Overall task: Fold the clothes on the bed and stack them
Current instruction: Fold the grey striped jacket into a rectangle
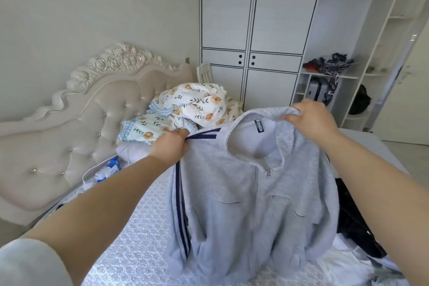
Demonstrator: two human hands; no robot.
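**Grey zip jacket held up by both shoulders over the bed**

At the left edge of the bed (139, 234) stands a tufted headboard (76, 137) topped with carved roses; a blue-and-white packet (109, 169) lies just beside its foot. Near the head of the bed sits a heap of floral bedding (197, 104).

The left hand (170, 146) pinches the jacket's left shoulder, fingers curled round the fabric where the navy stripes (180, 211) begin. The grey zip jacket (243, 204) hangs between the hands over the middle of the bed, front facing the camera, zipper closed, its hem bunched on the patterned mattress cover. The right hand (311, 121) grips the other shoulder by the collar, fingers closed round a fold of cloth.

Toward the bed's right edge, dark clothes (355, 223) lie partly under the jacket, with white garments (343, 262) at the near right corner. Behind stand a white wardrobe (250, 30) and open shelves (362, 76).
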